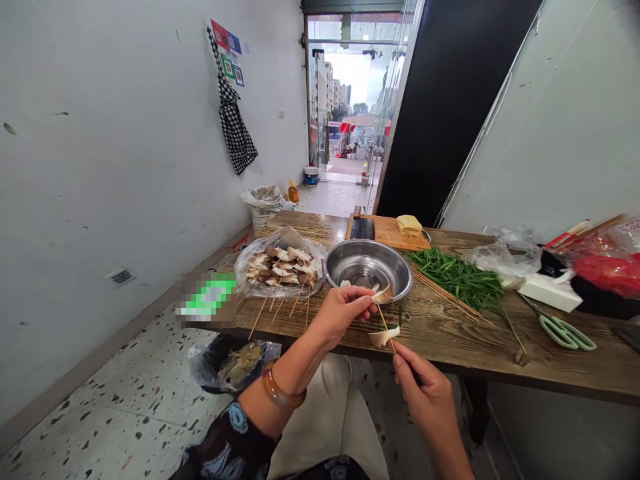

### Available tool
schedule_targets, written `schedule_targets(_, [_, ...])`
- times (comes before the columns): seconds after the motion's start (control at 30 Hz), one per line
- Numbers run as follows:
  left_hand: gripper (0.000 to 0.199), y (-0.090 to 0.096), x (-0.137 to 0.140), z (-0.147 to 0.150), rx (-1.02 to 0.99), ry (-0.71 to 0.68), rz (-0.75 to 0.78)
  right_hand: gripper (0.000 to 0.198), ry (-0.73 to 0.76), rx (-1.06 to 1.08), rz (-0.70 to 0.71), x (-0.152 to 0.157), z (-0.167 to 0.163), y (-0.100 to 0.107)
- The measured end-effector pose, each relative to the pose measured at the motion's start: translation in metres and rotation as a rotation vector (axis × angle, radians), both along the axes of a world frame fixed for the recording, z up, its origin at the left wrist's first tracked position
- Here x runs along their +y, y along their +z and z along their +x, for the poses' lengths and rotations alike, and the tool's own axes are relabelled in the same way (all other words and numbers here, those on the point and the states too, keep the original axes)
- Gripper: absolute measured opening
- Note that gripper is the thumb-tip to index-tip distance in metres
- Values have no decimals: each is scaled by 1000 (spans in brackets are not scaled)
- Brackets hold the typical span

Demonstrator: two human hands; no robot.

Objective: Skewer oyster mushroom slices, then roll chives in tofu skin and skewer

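The person's right hand (423,380) pinches the lower end of a thin skewer (381,317) bearing a mushroom slice (383,338); the left hand (345,313), thumb and fingers pressed together, grips another slice (385,295) at the upper end. Beyond, a metal bowl (345,261) stands on the counter (440,340), a clear bag (287,236) of skewered mushrooms (283,268) to its left. Farthest, a cleaver (363,229) lies on a board (387,233).

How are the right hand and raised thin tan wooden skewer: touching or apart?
Touching. Head view: the right hand visibly pinches the thin tan wooden skewer, just below the lower brown-and-white mushroom slice.
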State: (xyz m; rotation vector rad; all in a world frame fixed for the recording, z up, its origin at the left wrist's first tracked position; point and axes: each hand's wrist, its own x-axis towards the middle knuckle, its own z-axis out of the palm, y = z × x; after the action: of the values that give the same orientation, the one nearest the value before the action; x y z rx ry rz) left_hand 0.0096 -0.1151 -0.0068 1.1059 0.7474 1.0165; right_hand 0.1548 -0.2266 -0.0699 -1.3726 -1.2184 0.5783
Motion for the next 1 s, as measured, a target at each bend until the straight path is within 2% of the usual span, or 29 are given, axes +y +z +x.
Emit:
schedule_targets(0.3, [29,-1,-2,-1,-10,-11,-1,26,14,19,-14,-2,0,2])
schedule_targets(0.63, [24,0,-6,1,110,-48,16,26,19,0,-7,-1,2,0])
schedule_targets(0.77, [17,1,-9,3,171,-51,57,28,32,50,-36,-2,0,2])
schedule_targets(0.9, [15,-1,-13,7,208,-134,106,33,9,136,-91,0,-3,6])
schedule_targets(1.0, [15,-1,-15,8,238,-125,137,36,18,204,-125,1,-4,6])
